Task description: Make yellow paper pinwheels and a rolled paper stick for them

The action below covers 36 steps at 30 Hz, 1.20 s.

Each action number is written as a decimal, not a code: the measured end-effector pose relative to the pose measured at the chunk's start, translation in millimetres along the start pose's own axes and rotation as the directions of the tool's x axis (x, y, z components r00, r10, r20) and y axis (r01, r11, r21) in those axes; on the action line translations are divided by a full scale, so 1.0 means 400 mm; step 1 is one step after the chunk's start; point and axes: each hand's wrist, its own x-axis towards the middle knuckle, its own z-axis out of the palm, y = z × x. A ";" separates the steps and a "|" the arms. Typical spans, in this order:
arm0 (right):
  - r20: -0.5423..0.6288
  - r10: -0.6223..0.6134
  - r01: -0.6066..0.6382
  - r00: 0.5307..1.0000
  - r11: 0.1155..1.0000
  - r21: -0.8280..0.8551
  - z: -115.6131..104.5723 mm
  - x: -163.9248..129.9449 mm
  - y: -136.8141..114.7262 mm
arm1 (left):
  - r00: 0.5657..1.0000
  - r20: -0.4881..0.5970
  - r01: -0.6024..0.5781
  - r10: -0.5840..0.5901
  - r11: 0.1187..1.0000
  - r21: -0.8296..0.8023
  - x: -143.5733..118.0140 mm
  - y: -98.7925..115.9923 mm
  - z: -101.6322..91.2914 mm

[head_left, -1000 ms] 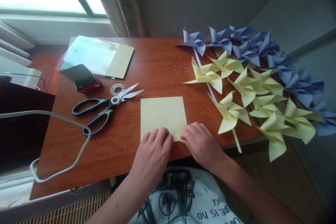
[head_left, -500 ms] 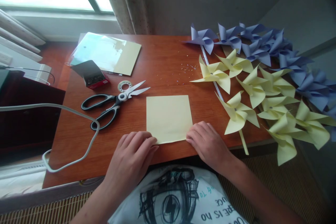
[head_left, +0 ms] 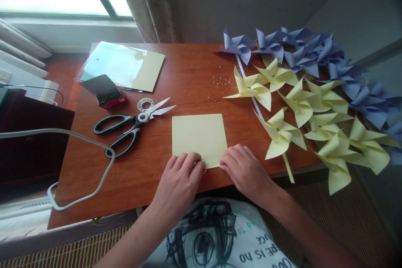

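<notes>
A pale yellow sheet of paper (head_left: 197,134) lies flat on the wooden table in front of me. Its near edge is slightly rolled up. My left hand (head_left: 185,173) is closed on that edge near its middle, thumb and fingers pinched together. At the near right corner, my right hand (head_left: 243,167) pinches the same edge with curled fingers. The fingertips of both hands partly hide the paper's edge. Open-bladed scissors (head_left: 135,123) with black handles rest left of the sheet, beside a small roll of tape (head_left: 146,104).
Yellow paper pinwheels (head_left: 279,132) and purple pinwheels (head_left: 303,56) crowd the right side. Small scraps (head_left: 224,83) are scattered behind the sheet. An opened small box (head_left: 109,96), a plastic packet of paper (head_left: 125,67) and a white cable (head_left: 108,167) occupy the left.
My left hand has slid right along the near edge of the paper, from its left corner toward the middle. My right hand stays at the right corner. The view has shifted slightly.
</notes>
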 end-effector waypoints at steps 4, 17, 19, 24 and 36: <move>0.003 0.000 0.000 1.000 1.000 -0.006 -0.001 0.000 0.001 | 1.000 0.007 -0.029 0.029 0.998 0.063 -0.007 0.000 0.002; 0.038 0.013 -0.014 0.999 0.999 0.036 -0.014 0.002 0.003 | 0.998 -0.007 -0.055 0.055 0.998 0.005 -0.009 -0.026 0.004; 0.059 0.022 -0.025 0.998 0.999 0.037 -0.020 0.001 0.001 | 0.999 -0.004 -0.054 0.054 0.999 -0.004 -0.008 -0.026 0.005; 0.091 0.008 -0.013 0.996 0.999 0.049 -0.018 0.010 -0.023 | 0.999 -0.012 -0.039 0.038 0.999 -0.024 -0.004 -0.024 0.008; 0.009 -0.048 0.048 0.999 0.999 -0.005 0.030 0.046 -0.060 | 1.000 -0.012 0.011 -0.011 1.000 0.005 -0.023 -0.017 -0.010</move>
